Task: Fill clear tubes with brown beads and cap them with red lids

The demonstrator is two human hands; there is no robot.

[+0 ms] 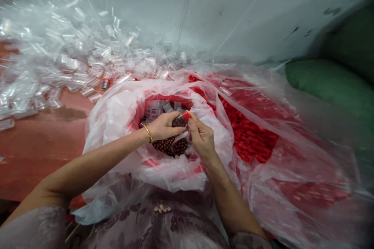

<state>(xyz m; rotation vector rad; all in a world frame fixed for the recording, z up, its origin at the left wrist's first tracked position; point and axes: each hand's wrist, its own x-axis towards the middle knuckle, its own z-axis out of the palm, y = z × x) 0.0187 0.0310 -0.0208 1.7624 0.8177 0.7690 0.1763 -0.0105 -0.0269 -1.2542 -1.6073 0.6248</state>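
My left hand (165, 125), with a gold bangle at the wrist, is wrapped round a clear tube (179, 121) filled with dark beads. At the tube's upper right end, my right hand (201, 134) pinches a red cap (186, 115). Both hands are over the mouth of a bag (108, 124) lined with white plastic. Inside the bag lie brown beads (166, 146) and several clear tubes (153, 113). Whether the cap is fully seated on the tube cannot be made out.
A large heap of clear tubes (73, 62) covers the back left of the reddish table (43, 144). One filled, red-capped tube (105, 81) lies at its edge. Red caps (251, 136) fill a plastic bag on the right, beside a green sack (327, 81). Behind stands a wall (233, 15).
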